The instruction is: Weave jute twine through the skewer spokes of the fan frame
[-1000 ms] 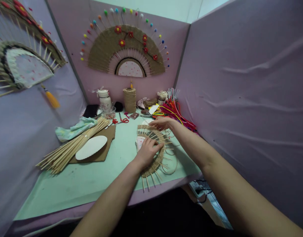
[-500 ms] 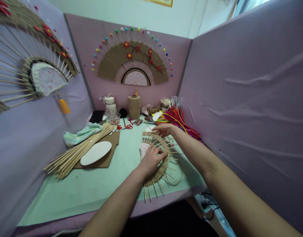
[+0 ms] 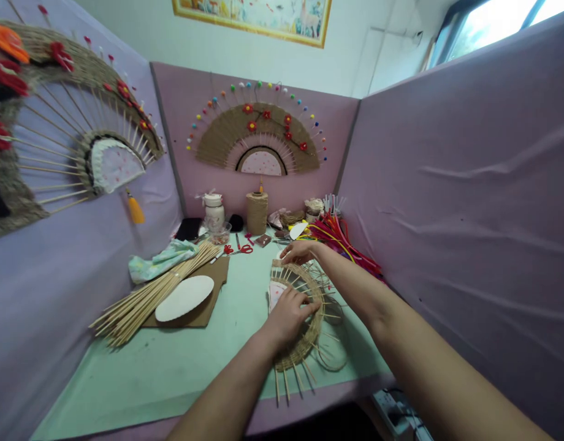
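A half-round fan [image 3: 304, 354] of twine woven over thin wooden sticks lies on the table, its stick ends pointing outward. At its straight side is a white, pink-dotted half-circle [image 3: 276, 294], partly covered. My left hand [image 3: 291, 315] grips the fan from above, fingers over the inner sticks and thumb on the woven band. At the fan's far end, my right hand [image 3: 300, 252] has its fingers bent together by the band's edge; what they hold is too small to make out. Loose loops of twine [image 3: 332, 369] trail to the right of the fan.
On the left, a bundle of sticks [image 3: 153, 300] and a white oval [image 3: 184, 298] rest on cardboard [image 3: 216, 293]. Behind stand a twine spool [image 3: 257, 214], a white bottle [image 3: 213, 211] and red scissors [image 3: 245, 249]. Colourful pipe cleaners [image 3: 344, 242] lie right. Finished fans [image 3: 208, 144] hang on the partitions.
The camera view has tilted upward, so the table appears lower. My right hand has shifted slightly at the fan's far end, its fingers now bent closer together. My left hand stays on the fan.
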`<state>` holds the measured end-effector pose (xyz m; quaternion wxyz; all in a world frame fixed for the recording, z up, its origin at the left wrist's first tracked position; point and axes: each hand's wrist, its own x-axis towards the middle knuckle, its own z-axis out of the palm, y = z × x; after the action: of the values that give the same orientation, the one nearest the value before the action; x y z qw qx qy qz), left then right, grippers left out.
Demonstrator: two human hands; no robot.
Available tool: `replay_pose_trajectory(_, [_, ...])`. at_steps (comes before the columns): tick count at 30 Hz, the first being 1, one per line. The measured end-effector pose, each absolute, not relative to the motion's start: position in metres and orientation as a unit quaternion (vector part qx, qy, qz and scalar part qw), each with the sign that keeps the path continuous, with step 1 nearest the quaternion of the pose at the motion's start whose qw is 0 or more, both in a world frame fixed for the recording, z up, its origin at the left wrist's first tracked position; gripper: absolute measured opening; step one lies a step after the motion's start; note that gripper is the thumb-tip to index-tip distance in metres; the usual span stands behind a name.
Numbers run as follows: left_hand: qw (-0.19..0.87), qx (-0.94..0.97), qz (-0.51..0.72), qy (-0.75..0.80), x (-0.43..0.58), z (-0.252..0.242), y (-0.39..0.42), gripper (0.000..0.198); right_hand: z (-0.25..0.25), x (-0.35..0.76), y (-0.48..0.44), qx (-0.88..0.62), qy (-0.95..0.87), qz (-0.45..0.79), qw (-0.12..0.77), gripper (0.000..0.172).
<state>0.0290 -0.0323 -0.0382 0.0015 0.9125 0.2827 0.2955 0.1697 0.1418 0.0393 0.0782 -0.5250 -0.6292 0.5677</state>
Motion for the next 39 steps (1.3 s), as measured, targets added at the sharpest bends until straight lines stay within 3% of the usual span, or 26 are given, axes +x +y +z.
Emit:
replay_pose_trajectory(4, [0.138, 0.862, 0.400, 0.278, 0.016, -0.032, -0.022, 0.032, 0.039, 0.173, 0.141, -0.512, -0.633, 0.576, 0.073, 0.035])
replay_pose_trajectory(8, [0.267, 0.550, 0.604, 0.512, -0.005, -0.019, -0.002, 0.038, 0.036, 0.168, 0.138, -0.483, -0.633, 0.600, 0.072, 0.046])
replay_pose_trajectory(10, [0.484, 0.389, 0.566, 0.542, -0.012, -0.016, 0.009, 0.045, 0.035, 0.162, 0.134, -0.464, -0.632, 0.615, 0.081, 0.049])
replay_pose_trajectory(14, [0.645, 0.368, 0.485, 0.461, -0.013, -0.016, 0.016, 0.027, 0.039, 0.147, 0.124, -0.446, -0.641, 0.619, 0.083, 0.051])
replay_pose_trajectory(21, [0.693, 0.345, 0.480, 0.413, -0.013, -0.015, 0.007, 0.014, 0.053, 0.137, 0.113, -0.466, -0.665, 0.575, 0.105, 0.051])
replay_pose_trajectory(39, [0.719, 0.326, 0.482, 0.379, -0.013, -0.010, 0.002, 0.009, 0.051, 0.121, 0.113, -0.430, -0.688, 0.570, 0.130, 0.050])
